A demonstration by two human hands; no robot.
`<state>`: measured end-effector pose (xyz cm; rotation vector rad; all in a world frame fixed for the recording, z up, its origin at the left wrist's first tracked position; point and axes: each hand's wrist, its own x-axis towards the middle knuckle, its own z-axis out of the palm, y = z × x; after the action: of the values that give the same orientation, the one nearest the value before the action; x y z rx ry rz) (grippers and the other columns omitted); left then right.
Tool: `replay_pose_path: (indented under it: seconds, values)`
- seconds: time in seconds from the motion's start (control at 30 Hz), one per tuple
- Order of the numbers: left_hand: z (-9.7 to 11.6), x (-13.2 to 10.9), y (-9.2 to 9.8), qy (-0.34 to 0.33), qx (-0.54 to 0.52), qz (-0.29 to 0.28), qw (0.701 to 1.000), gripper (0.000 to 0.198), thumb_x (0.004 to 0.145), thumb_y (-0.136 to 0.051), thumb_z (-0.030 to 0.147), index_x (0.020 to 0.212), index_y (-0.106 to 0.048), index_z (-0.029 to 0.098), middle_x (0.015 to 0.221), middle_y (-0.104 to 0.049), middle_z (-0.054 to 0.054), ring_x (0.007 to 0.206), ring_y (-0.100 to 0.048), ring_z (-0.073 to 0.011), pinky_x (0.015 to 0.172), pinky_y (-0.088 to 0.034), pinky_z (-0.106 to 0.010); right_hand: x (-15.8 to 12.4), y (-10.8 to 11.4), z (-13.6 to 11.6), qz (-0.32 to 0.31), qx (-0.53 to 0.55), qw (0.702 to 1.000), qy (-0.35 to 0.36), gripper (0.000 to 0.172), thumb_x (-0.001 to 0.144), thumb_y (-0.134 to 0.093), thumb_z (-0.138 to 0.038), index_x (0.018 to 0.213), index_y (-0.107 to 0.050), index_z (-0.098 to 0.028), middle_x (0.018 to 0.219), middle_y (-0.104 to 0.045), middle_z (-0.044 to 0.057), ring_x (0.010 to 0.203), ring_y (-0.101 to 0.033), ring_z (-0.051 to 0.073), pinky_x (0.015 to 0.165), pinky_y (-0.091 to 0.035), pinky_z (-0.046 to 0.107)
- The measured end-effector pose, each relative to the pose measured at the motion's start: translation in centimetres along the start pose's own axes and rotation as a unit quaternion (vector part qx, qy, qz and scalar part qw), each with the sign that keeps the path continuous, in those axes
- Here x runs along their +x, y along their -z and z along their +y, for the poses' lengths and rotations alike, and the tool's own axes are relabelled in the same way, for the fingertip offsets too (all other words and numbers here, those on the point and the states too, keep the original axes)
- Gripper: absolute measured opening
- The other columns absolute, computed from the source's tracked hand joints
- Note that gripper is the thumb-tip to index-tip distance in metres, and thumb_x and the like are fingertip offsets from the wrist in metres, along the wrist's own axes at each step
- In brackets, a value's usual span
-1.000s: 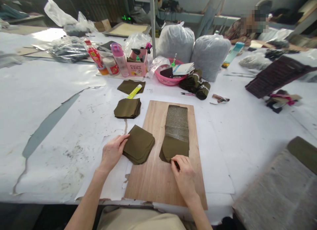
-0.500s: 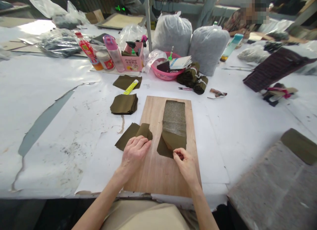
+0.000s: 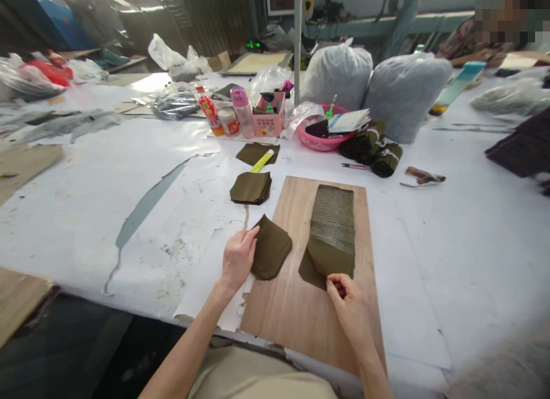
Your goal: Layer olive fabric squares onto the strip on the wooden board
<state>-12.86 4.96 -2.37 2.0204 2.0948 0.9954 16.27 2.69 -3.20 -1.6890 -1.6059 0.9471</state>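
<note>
My left hand (image 3: 239, 258) pinches the left edge of a small stack of olive fabric pieces (image 3: 270, 249), which overlaps the left edge of a wooden board (image 3: 279, 307). On the board lies a row of overlapping olive pieces (image 3: 333, 213) with a greyish, streaked surface on the upper part. The fingers of my right hand (image 3: 346, 296) are closed on the lower edge of the lowest piece, whose lower left part is folded or overlapped. Another olive stack (image 3: 250, 187) rests farther back, left of the board. Behind it a yellow tube (image 3: 262, 161) lies on more olive fabric (image 3: 244, 153).
Behind the board are a pink basket (image 3: 320, 141), a pink box (image 3: 268, 124), bottles and olive rolls (image 3: 387, 160). Two large filled bags (image 3: 337, 72) stand farther back beside a metal pole (image 3: 297, 50). A person's patterned sleeve (image 3: 462, 38) shows at the upper right.
The view has swung left. My left hand has shifted to the left edge of its stack, which now looks squared up rather than spread and folded. My right hand keeps its grip.
</note>
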Motion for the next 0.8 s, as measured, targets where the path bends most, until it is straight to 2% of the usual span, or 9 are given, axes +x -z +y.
replay_pose_path:
  seconds: [0.1,0.2,0.27,0.3,0.37,0.5,0.57,0.63,0.8]
  values:
    - [0.5,0.9,0.9,0.073,-0.164,0.004,0.984,0.028,0.094,-0.05,0.025,0.118,-0.064,0.019,0.105,-0.067,-0.007,0.095,-0.063,-0.0197,0.089,-0.05,-0.035,-0.1,-0.2,0.1,0.006,-0.011,1.0,0.008,0.027,0.086,-0.051,-0.044,0.084,-0.065,-0.021,0.082,-0.067,0.004,0.073,-0.059,0.019,0.069,-0.047,0.031]
    - [0.9,1.5,2.4,0.166,-0.353,-0.027,0.92,0.034,0.089,-0.061,0.035,0.118,-0.064,0.018,0.101,-0.069,-0.005,0.087,-0.065,-0.016,0.08,-0.053,-0.027,-0.2,-0.5,0.2,0.018,-0.024,0.999,0.016,0.026,0.088,-0.051,-0.043,0.084,-0.064,-0.021,0.082,-0.066,0.004,0.073,-0.059,0.018,0.069,-0.046,0.031]
    - [0.8,1.7,2.9,0.197,-0.417,-0.046,0.886,0.038,0.086,-0.065,0.037,0.119,-0.063,0.017,0.099,-0.07,-0.005,0.085,-0.066,-0.015,0.078,-0.053,-0.025,-0.3,-0.7,0.2,0.026,-0.032,0.999,0.022,0.025,0.088,-0.051,-0.042,0.084,-0.064,-0.021,0.081,-0.066,0.003,0.073,-0.058,0.018,0.069,-0.046,0.031]
    - [0.5,1.7,2.9,0.204,-0.426,-0.049,0.88,0.039,0.085,-0.065,0.037,0.119,-0.063,0.017,0.1,-0.07,-0.005,0.086,-0.066,-0.0153,0.078,-0.053,-0.025,-0.3,-0.7,0.1,0.029,-0.035,0.999,0.025,0.025,0.088,-0.051,-0.042,0.083,-0.064,-0.021,0.081,-0.065,0.003,0.073,-0.058,0.018,0.068,-0.045,0.031]
    - [-0.3,1.4,2.4,0.207,-0.405,-0.05,0.889,0.037,0.085,-0.065,0.036,0.116,-0.064,0.016,0.101,-0.07,-0.006,0.088,-0.066,-0.0166,0.081,-0.052,-0.027,-0.4,-0.7,0.1,0.034,-0.037,0.998,0.031,0.023,0.088,-0.052,-0.041,0.083,-0.063,-0.021,0.081,-0.065,0.003,0.073,-0.058,0.018,0.068,-0.045,0.031]
    - [-1.5,0.5,0.9,0.152,-0.258,-0.031,0.954,0.027,0.088,-0.056,0.031,0.109,-0.067,0.017,0.104,-0.069,-0.007,0.095,-0.065,-0.0193,0.09,-0.05,-0.033,-0.4,-0.7,-0.1,0.036,-0.036,0.998,0.038,0.021,0.088,-0.052,-0.038,0.085,-0.063,-0.021,0.081,-0.065,0.003,0.073,-0.058,0.018,0.069,-0.045,0.03]
    - [-1.4,0.1,0.6,0.116,-0.192,-0.012,0.975,0.025,0.09,-0.051,0.026,0.108,-0.068,0.018,0.102,-0.068,-0.006,0.097,-0.063,-0.0193,0.092,-0.049,-0.034,-0.4,-0.7,-0.1,0.036,-0.035,0.998,0.042,0.021,0.089,-0.052,-0.038,0.086,-0.064,-0.021,0.082,-0.065,0.003,0.073,-0.058,0.018,0.068,-0.045,0.03]
    - [-1.1,-0.1,0.5,0.103,-0.162,0.008,0.981,0.025,0.091,-0.048,0.024,0.107,-0.067,0.018,0.101,-0.067,-0.006,0.096,-0.063,-0.0187,0.09,-0.049,-0.033,-0.4,-0.8,-0.1,0.041,-0.038,0.997,0.045,0.021,0.089,-0.052,-0.038,0.086,-0.064,-0.021,0.082,-0.065,0.003,0.073,-0.057,0.018,0.068,-0.045,0.03]
    - [-0.5,-0.3,0.2,0.123,-0.154,0.048,0.979,0.025,0.093,-0.046,0.023,0.107,-0.065,0.018,0.1,-0.067,-0.005,0.092,-0.063,-0.018,0.087,-0.049,-0.031,-0.5,-1.0,0.2,0.051,-0.042,0.997,0.048,0.018,0.09,-0.052,-0.035,0.086,-0.063,-0.022,0.083,-0.065,0.002,0.073,-0.057,0.017,0.068,-0.044,0.03]
